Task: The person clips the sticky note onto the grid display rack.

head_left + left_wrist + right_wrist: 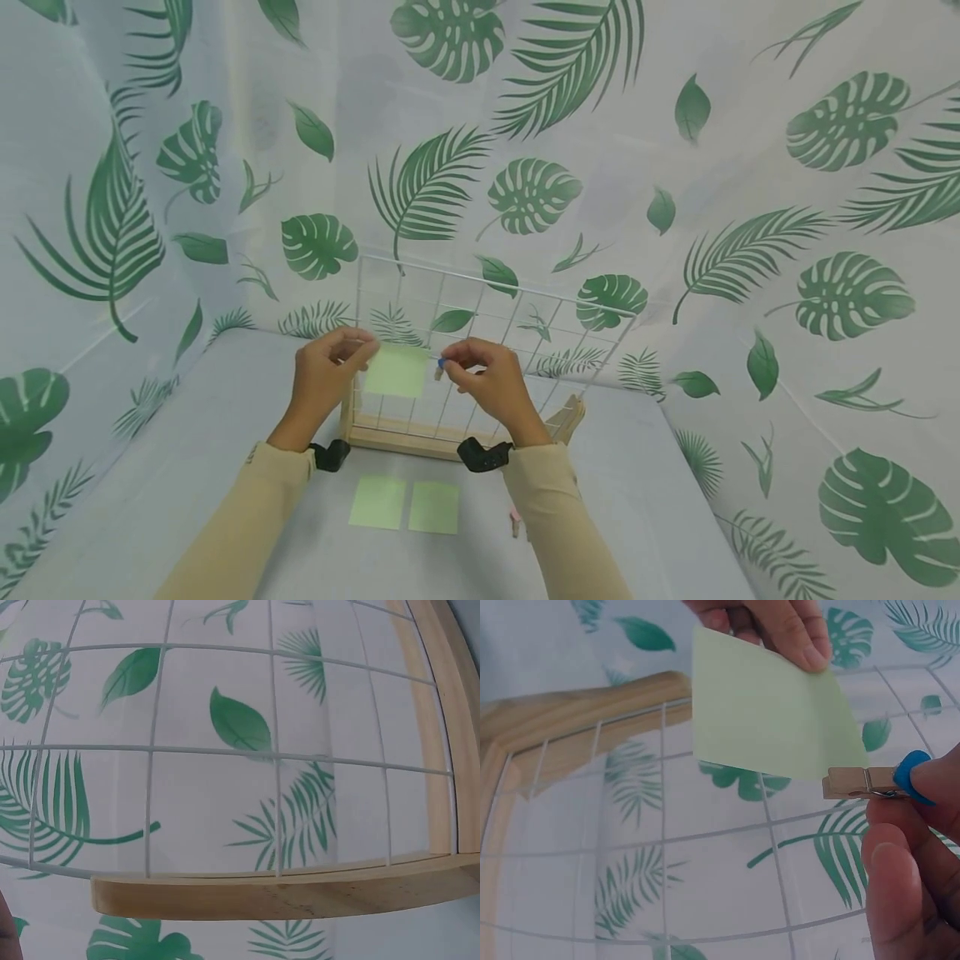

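Note:
A pale green paper square [395, 370] hangs in front of the white wire grid [517, 312], its upper left corner pinched by my left hand [324, 375]. My right hand [491, 385] pinches a small wooden clothespin [847, 782] with a blue piece [913, 776] at its end. In the right wrist view the clothespin's front tip is right at the paper's lower corner. The left wrist view shows mostly the grid, with only a sliver of a finger [7, 934] at its left edge.
The grid stands on a wooden base [405, 442] with a wooden side foot [567, 417]. Two more green paper squares [378, 502] lie side by side on the white table [315, 533]. A clothespin with a pink piece [514, 522] lies near my right forearm. Leaf-patterned cloth [600, 208] hangs behind.

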Available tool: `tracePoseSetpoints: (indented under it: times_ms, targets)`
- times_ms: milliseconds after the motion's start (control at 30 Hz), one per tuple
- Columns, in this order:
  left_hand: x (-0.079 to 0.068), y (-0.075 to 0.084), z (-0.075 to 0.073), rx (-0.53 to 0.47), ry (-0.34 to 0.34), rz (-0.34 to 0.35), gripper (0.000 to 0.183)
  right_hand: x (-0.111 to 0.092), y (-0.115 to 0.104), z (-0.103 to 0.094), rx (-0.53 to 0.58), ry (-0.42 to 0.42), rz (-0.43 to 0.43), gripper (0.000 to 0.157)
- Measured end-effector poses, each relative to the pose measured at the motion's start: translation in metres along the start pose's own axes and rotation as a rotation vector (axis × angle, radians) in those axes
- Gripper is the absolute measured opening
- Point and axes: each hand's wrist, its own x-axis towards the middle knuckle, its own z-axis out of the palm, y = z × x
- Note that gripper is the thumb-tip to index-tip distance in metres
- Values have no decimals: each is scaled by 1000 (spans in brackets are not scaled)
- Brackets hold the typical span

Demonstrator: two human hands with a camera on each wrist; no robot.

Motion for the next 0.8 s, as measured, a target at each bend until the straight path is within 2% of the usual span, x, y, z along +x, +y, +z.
tracePoseSetpoints:
  times_ms: [400,800]
  targets:
    - [12,6,0,-21,-5,65,15,13,-10,-2,-42,5,-17,9]
    - [22,14,2,-34,4,80,14,25,-21,-5,-62,5,-12,9]
